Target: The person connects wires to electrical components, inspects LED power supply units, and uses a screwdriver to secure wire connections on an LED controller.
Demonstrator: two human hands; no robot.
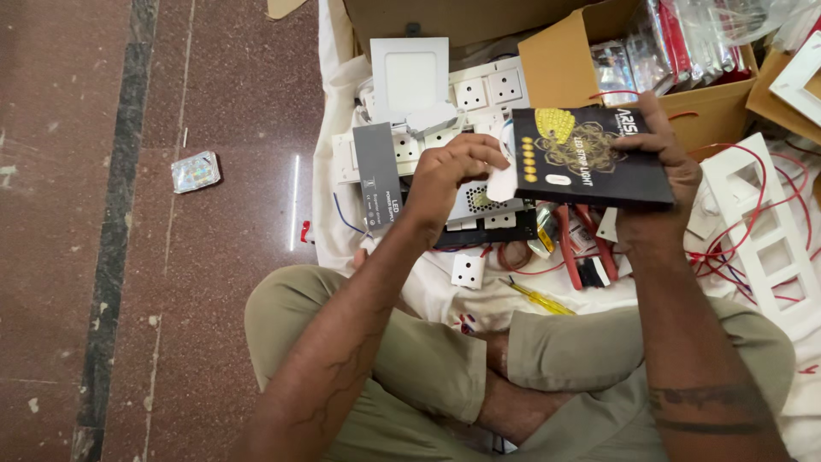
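Two forearms rise from crossed legs [445,368] at six o'clock, over a white cloth [329,180] on the floor. Left hand [449,175], wrist bent, fingers curled, pinches a small white flap [502,182] at the box's nine o'clock edge. Right hand [663,162] clamps a flat black box [590,158] from three o'clock, thumb on top. Beyond, at twelve o'clock, white socket plates [487,90] and a cardboard carton [564,60] lie.
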